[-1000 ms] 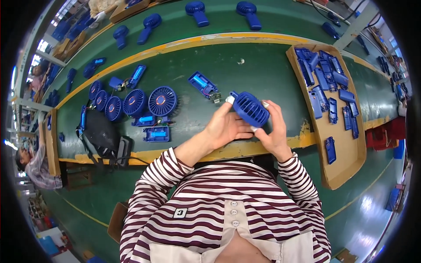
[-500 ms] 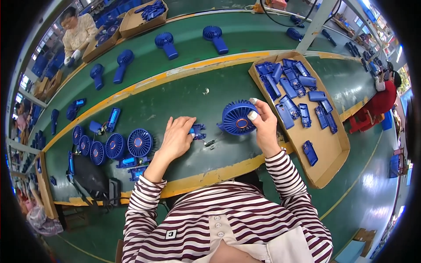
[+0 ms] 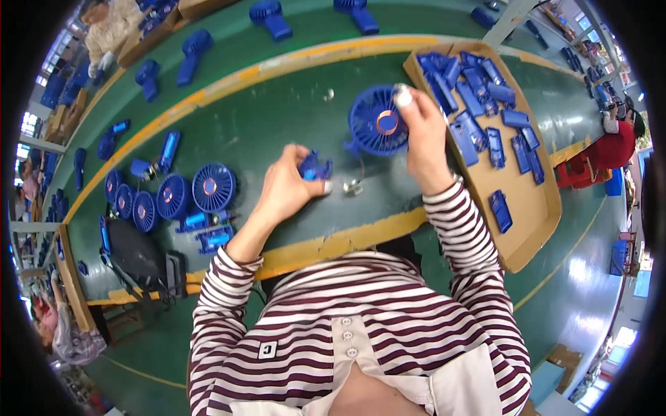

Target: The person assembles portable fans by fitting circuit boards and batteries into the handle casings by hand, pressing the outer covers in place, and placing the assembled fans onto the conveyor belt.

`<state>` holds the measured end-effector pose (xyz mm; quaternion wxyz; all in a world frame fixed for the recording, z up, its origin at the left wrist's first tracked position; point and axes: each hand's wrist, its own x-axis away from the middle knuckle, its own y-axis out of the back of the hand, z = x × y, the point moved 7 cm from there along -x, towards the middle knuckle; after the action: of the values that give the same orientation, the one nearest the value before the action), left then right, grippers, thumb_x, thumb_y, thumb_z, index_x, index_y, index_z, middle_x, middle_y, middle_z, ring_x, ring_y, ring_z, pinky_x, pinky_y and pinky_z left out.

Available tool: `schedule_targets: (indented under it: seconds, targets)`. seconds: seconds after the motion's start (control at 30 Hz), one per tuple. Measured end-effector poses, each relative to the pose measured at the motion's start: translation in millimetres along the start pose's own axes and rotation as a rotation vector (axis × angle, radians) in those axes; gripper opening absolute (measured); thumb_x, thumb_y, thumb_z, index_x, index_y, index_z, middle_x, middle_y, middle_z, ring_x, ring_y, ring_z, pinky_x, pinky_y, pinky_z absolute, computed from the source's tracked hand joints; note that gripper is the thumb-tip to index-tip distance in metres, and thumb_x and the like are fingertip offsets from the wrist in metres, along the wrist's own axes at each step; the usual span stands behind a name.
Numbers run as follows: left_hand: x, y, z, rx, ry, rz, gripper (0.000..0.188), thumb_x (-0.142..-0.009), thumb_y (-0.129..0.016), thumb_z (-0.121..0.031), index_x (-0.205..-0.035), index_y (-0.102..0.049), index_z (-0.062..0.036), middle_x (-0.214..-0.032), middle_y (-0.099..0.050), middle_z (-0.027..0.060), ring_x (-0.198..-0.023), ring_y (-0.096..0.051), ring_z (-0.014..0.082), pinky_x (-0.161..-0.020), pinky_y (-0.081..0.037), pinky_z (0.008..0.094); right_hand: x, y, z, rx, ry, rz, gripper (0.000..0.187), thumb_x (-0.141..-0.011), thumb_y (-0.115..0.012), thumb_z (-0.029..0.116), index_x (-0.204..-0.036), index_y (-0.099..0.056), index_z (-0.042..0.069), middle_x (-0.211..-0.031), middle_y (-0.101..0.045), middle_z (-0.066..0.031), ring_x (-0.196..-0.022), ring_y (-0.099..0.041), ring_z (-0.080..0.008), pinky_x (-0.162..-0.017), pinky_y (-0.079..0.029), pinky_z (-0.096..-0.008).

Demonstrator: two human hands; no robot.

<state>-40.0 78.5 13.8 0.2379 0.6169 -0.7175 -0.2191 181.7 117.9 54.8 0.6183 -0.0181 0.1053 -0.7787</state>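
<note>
My right hand (image 3: 425,135) grips the right rim of a round blue fan head (image 3: 368,132), which has a copper-coloured ring at its centre. Between the thumb and fingers of my left hand (image 3: 286,182) is a blue plastic handle shell (image 3: 316,166), tilted above the green bench. A gap separates the shell from the fan head. Below the fan head, a small circuit board (image 3: 352,187) is by the bench surface, with thin wires rising toward the head.
An open cardboard box (image 3: 524,239) of blue shells is at my right. Several fan heads (image 3: 214,187) and battery-fitted handles (image 3: 214,239) lie left, near a black bag (image 3: 139,256). Assembled fans (image 3: 270,19) line the belt beyond the yellow edge. Other people sit at far left and right.
My left hand has turned and now pinches the handle shell, tilting it up from the bench. The circuit board shifted right, closer under the fan head. The whole view tipped, moving the bench upward.
</note>
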Motion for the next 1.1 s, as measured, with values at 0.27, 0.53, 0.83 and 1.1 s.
schedule_targets:
  seconds: [0.27, 0.53, 0.83, 1.1]
  targets:
    - [23.2, -48.2, 36.0, 1.311, 0.484, 0.285, 0.033, -0.082, -0.056, -0.019, -0.107, -0.051, 0.0023, -0.094, -0.06, 0.0158, -0.079, -0.063, 0.025, -0.067, -0.054, 0.0357, -3.9, -5.5, -9.4, -0.135, -0.111, 0.056, 0.035, -0.083, -0.062, 0.021, -0.104, -0.056, -0.006, -0.092, -0.06, -0.0048, -0.081, -0.054, -0.0081, -0.074, -0.043, -0.0214]
    - [27.9, -53.0, 34.9, 1.228, 0.507, 0.172, 0.026, -0.083, -0.054, -0.013, -0.105, -0.05, 0.0005, -0.087, -0.062, 0.0155, -0.07, -0.063, 0.0245, -0.062, -0.054, 0.033, 8.5, -22.7, -11.8, -0.199, -0.234, 0.147, 0.028, -0.085, -0.059, 0.02, -0.099, -0.057, -0.005, -0.087, -0.06, -0.0043, -0.076, -0.056, -0.008, -0.069, -0.045, -0.0211]
    - [25.7, -51.4, 4.0, 0.989, 0.314, 0.197, 0.032, -0.079, -0.056, -0.001, -0.109, -0.046, 0.0007, -0.084, -0.063, 0.0133, -0.058, -0.06, 0.0155, -0.053, -0.049, 0.0252, 1.6, -53.8, -44.5, 0.209, -0.154, 0.272, 0.026, -0.082, -0.061, 0.022, -0.092, -0.061, -0.002, -0.076, -0.059, -0.0003, -0.068, -0.051, -0.0047, -0.061, -0.042, -0.0185]
    - [23.0, -52.3, 1.1, 0.825, 0.198, 0.22, 0.026, -0.08, -0.058, -0.005, -0.104, -0.051, 0.002, -0.082, -0.064, 0.0116, -0.06, -0.06, 0.0135, -0.055, -0.05, 0.0249, -0.4, -51.1, -51.0, 0.2, -0.103, 0.249, 0.029, -0.08, -0.062, 0.023, -0.09, -0.062, -0.004, -0.073, -0.06, -0.0035, -0.066, -0.053, -0.007, -0.058, -0.043, -0.0206]
